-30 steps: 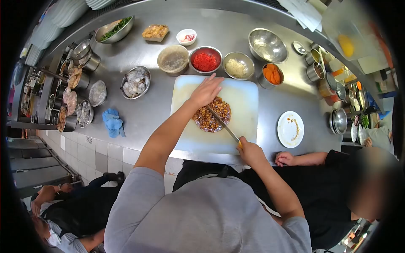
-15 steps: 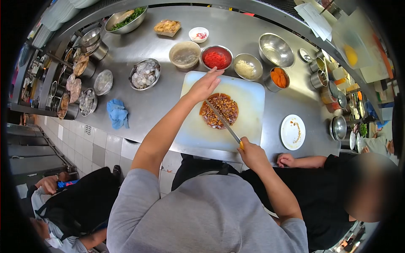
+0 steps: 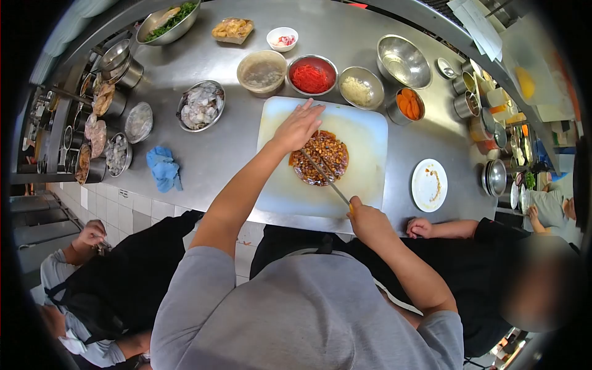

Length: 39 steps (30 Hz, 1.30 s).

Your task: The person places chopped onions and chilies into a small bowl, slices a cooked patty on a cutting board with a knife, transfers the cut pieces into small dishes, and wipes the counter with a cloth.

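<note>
I have the right hand (image 3: 369, 222) nearest, its fingers grasping the handle of one knife (image 3: 338, 192) and covering most of it. One co-worker's fist (image 3: 420, 228) rests beside it at the table (image 3: 394, 191) edge. The blade slants over one flat brown round (image 3: 334, 154), which lies on the single cutting board (image 3: 367, 163); I can't make out how deep the edge sits. Past the blade's far end, the left hand (image 3: 299, 128) is released and palm-down, its fingers stretched out; I can't tell whether its heel touches the steel. One smeared plate (image 3: 421, 182) lies right of the board, one blue cloth (image 3: 163, 168) well to its left.

Beyond the board I count four containers in a row: a tub (image 3: 265, 92) of murky contents, a bowl of red shreds (image 3: 310, 78), a bowl of pale bits (image 3: 357, 92), and a pot of orange slices (image 3: 408, 103). Farthest, one bowl of greens (image 3: 176, 35) is partly cut off at the top.
</note>
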### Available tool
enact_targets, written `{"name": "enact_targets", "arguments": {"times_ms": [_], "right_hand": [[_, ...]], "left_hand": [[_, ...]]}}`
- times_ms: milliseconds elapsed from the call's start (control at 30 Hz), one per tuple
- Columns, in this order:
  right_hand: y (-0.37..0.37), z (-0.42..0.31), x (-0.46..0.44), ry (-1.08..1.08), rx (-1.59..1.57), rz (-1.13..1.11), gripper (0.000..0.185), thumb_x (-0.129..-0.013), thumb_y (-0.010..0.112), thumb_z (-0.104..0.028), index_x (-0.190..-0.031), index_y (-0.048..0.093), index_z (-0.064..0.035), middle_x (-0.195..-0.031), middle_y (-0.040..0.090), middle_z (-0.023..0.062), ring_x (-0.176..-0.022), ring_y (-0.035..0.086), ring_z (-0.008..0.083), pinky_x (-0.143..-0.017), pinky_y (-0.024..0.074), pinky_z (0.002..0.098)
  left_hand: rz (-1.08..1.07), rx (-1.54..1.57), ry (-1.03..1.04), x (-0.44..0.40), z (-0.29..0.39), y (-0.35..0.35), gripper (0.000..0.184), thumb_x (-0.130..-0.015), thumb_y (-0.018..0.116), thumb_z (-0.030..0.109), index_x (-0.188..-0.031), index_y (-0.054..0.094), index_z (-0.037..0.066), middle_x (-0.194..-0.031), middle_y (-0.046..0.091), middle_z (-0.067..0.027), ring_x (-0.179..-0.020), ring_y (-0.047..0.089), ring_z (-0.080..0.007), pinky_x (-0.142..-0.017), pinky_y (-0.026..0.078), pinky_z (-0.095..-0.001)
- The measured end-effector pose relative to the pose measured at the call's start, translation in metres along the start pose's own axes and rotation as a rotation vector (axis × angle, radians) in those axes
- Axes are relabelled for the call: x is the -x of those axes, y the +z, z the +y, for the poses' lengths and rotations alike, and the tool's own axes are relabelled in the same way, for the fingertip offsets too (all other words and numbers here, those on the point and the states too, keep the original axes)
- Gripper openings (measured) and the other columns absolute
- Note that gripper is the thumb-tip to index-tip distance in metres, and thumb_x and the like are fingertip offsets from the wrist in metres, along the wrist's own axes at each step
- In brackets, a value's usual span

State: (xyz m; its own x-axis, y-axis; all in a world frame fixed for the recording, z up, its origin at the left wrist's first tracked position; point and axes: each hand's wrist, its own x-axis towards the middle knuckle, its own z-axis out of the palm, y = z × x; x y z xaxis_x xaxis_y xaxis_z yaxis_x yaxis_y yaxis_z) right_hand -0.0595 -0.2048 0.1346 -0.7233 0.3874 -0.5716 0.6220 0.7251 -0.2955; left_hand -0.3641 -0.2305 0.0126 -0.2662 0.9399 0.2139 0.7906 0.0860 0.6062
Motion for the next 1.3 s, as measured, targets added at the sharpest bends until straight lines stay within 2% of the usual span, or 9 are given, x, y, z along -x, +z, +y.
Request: {"name": "enact_targets", "arguments": {"times_ms": [300, 500, 800, 933, 1000, 1133, 1300], "right_hand": [[0.018, 0.012, -0.009, -0.01, 0.014, -0.018, 0.021, -0.098, 0.05, -0.021, -0.104, 0.043, -0.0024, -0.079, 0.067, 0.0218, -0.076, 0.067, 0.0414, -0.066, 0.0528, 0.0522], [0.052, 0.024, -0.023, -0.042, -0.038, 0.089, 0.02, -0.096, 0.052, -0.02, -0.105, 0.043, -0.0043, -0.078, 0.067, 0.0207, -0.074, 0.067, 0.0414, -0.064, 0.0526, 0.0523], [0.055, 0.031, -0.025, -0.03, -0.062, 0.082, 0.026, -0.096, 0.055, -0.026, -0.108, 0.043, -0.0058, -0.081, 0.068, 0.0214, -0.075, 0.066, 0.0419, -0.065, 0.0523, 0.0518], [0.036, 0.036, -0.018, -0.075, -0.07, 0.099, 0.03, -0.096, 0.057, -0.029, -0.114, 0.044, -0.0081, -0.08, 0.068, 0.0215, -0.075, 0.066, 0.0423, -0.064, 0.0525, 0.0518], [0.029, 0.039, -0.01, -0.077, -0.079, 0.111, 0.032, -0.095, 0.057, -0.03, -0.116, 0.044, -0.0093, -0.079, 0.067, 0.0219, -0.075, 0.066, 0.0428, -0.064, 0.0527, 0.0519], [-0.001, 0.045, -0.008, -0.01, -0.062, 0.127, 0.034, -0.094, 0.06, -0.029, -0.118, 0.044, -0.0091, -0.079, 0.067, 0.0233, -0.076, 0.066, 0.0443, -0.065, 0.052, 0.0527], [-0.024, 0.052, -0.009, -0.038, -0.085, 0.108, 0.036, -0.094, 0.06, -0.029, -0.119, 0.045, -0.0081, -0.081, 0.067, 0.0249, -0.079, 0.065, 0.046, -0.067, 0.0505, 0.054]], "left_hand": [[-0.033, -0.056, -0.017, 0.001, 0.005, -0.003, 0.045, -0.103, 0.043, 0.028, -0.144, 0.043, 0.009, -0.149, 0.044, -0.0119, -0.146, 0.026, -0.0294, -0.12, 0.021, -0.047], [-0.057, -0.141, -0.002, 0.005, 0.009, 0.0, 0.045, -0.103, 0.043, 0.027, -0.144, 0.043, 0.01, -0.148, 0.044, -0.0105, -0.146, 0.027, -0.0285, -0.12, 0.021, -0.0472], [-0.031, -0.168, 0.012, -0.001, 0.006, 0.0, 0.043, -0.103, 0.042, 0.027, -0.142, 0.045, 0.01, -0.146, 0.046, -0.0104, -0.145, 0.028, -0.0292, -0.12, 0.022, -0.0472], [-0.007, -0.135, 0.004, -0.002, 0.01, -0.003, 0.042, -0.103, 0.043, 0.027, -0.141, 0.046, 0.008, -0.145, 0.047, -0.011, -0.145, 0.029, -0.0293, -0.119, 0.023, -0.0469], [0.009, -0.089, 0.062, -0.013, 0.017, -0.008, 0.043, -0.103, 0.043, 0.028, -0.14, 0.047, 0.007, -0.145, 0.048, -0.012, -0.144, 0.03, -0.03, -0.119, 0.024, -0.0463], [0.037, -0.02, 0.117, -0.042, 0.036, -0.018, 0.043, -0.103, 0.044, 0.029, -0.138, 0.049, 0.005, -0.143, 0.049, -0.015, -0.142, 0.035, -0.0323, -0.117, 0.028, -0.0452], [0.056, -0.008, 0.064, -0.059, 0.033, -0.013, 0.041, -0.102, 0.045, 0.029, -0.134, 0.053, 0.004, -0.139, 0.053, -0.0172, -0.139, 0.038, -0.0328, -0.115, 0.031, -0.045]]}}
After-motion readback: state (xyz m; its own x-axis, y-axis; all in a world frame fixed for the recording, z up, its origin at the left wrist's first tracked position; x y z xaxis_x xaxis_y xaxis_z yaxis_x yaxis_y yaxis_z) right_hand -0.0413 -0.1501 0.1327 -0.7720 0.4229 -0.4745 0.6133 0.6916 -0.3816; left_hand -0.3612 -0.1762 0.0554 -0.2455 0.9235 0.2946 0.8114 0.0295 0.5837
